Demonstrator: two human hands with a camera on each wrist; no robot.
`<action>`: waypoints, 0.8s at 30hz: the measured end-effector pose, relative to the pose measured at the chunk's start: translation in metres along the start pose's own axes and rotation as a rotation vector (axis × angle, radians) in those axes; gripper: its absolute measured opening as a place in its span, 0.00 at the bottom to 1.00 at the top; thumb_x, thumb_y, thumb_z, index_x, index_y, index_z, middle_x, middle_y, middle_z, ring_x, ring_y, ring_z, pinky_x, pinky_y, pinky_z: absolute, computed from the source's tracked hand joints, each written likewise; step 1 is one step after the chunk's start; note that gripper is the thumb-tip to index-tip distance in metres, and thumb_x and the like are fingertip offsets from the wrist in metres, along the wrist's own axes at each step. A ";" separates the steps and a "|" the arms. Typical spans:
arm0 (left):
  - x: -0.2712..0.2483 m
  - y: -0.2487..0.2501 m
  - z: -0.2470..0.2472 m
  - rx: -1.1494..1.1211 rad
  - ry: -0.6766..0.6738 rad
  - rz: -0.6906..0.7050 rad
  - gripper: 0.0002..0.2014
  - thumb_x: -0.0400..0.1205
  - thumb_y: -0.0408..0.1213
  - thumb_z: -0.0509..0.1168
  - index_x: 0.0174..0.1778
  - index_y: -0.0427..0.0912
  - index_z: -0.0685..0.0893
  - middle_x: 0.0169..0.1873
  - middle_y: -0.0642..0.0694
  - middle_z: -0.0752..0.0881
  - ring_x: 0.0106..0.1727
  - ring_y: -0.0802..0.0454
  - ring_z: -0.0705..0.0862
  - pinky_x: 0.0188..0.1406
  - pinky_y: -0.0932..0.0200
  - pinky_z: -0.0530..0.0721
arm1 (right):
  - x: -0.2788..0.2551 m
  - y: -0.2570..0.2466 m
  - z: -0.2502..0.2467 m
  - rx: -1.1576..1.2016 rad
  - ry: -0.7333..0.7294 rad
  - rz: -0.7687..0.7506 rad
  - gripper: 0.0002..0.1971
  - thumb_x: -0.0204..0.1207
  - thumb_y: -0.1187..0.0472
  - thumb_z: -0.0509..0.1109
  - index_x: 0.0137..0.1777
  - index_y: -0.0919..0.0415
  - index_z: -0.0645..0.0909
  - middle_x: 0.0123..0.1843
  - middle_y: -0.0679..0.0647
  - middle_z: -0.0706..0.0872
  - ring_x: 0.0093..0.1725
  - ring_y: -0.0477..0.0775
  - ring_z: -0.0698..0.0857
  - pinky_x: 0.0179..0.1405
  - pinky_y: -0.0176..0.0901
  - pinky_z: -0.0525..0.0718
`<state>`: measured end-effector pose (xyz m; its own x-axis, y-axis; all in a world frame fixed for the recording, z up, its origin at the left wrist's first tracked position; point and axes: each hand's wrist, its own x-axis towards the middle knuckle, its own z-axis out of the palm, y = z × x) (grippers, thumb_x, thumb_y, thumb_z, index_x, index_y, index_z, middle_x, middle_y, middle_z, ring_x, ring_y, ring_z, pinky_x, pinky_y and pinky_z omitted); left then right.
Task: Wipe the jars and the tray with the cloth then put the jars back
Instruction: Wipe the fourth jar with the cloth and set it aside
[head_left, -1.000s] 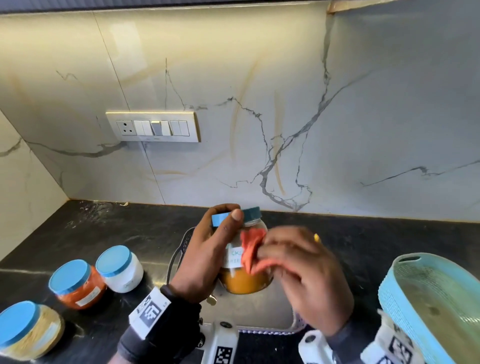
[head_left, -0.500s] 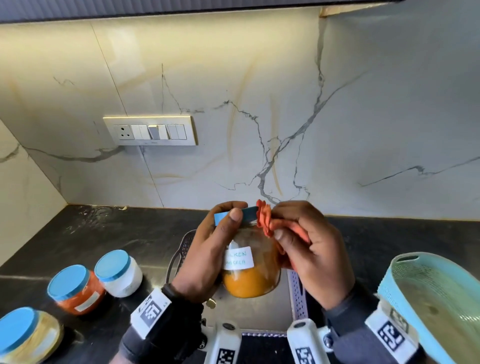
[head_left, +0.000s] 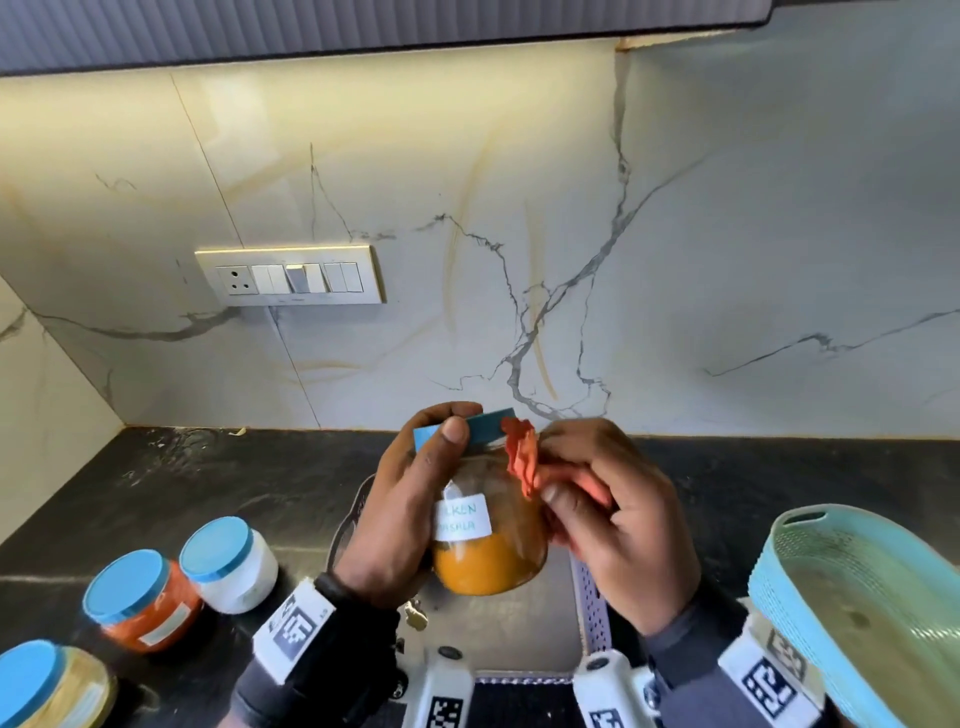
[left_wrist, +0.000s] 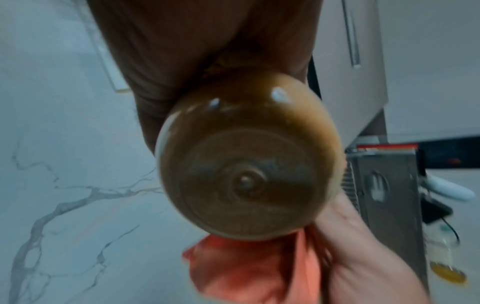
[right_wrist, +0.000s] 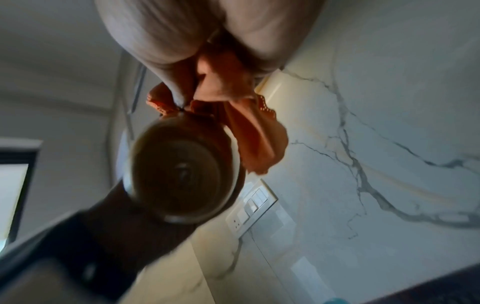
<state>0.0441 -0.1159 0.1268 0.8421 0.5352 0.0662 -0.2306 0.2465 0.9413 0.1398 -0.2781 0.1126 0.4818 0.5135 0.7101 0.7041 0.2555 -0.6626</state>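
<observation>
1. A rounded clear glass jar of orange-yellow powder with a blue lid and a white handwritten label (head_left: 488, 540) is held up in the air above the dark stone counter (head_left: 197, 488), in front of the marbled wall.
2. The jar is gripped by the left hand (head_left: 400, 525), whose fingers are curled round its side while the thumb is pressed on the lid rim.
3. A crumpled orange cloth (head_left: 524, 457) is pinched in the curled fingers of the right hand (head_left: 618, 525) and is laid against the jar's shoulder, just under the lid.
4. The jar is judged to be fairly heavy, rigid, smooth and breakable; it is best taken round the belly or by the lid edge, since polished glass may slip.
5. The cloth is judged to be soft and light and can be bunched anywhere.
6. Three other blue-lidded jars are seen on the counter to the left: an orange-red one (head_left: 145, 608), a white one (head_left: 234, 566) and a pale yellow one (head_left: 52, 686) at the picture's edge.
7. A light blue perforated plastic tray (head_left: 789, 613) is seen at the lower right, close to the right wrist; whether it is held or resting cannot be told.
8. Open counter is left behind the hands, towards the wall.
</observation>
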 end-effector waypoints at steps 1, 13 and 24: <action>0.000 -0.001 0.001 0.007 -0.013 0.001 0.39 0.72 0.58 0.73 0.71 0.34 0.79 0.61 0.30 0.89 0.62 0.25 0.87 0.65 0.26 0.84 | 0.005 0.002 0.000 0.075 0.014 0.083 0.07 0.80 0.62 0.71 0.55 0.55 0.87 0.53 0.50 0.88 0.53 0.53 0.89 0.48 0.50 0.88; 0.004 -0.001 0.007 -0.140 -0.013 -0.138 0.41 0.75 0.66 0.69 0.73 0.34 0.80 0.62 0.27 0.87 0.61 0.30 0.89 0.57 0.33 0.89 | -0.028 0.000 0.006 0.262 0.181 0.240 0.12 0.76 0.71 0.73 0.54 0.55 0.89 0.55 0.55 0.89 0.50 0.53 0.91 0.42 0.43 0.91; -0.012 -0.024 0.003 0.013 0.027 -0.203 0.30 0.76 0.53 0.74 0.68 0.36 0.81 0.60 0.30 0.89 0.63 0.29 0.88 0.61 0.35 0.88 | -0.030 0.000 0.014 -0.252 -0.005 -0.044 0.10 0.82 0.65 0.69 0.56 0.59 0.91 0.60 0.48 0.87 0.63 0.50 0.86 0.63 0.45 0.84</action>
<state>0.0412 -0.1308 0.1044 0.8574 0.4968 -0.1344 -0.0505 0.3411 0.9387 0.1181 -0.2820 0.0878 0.4459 0.5105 0.7352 0.8323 0.0658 -0.5504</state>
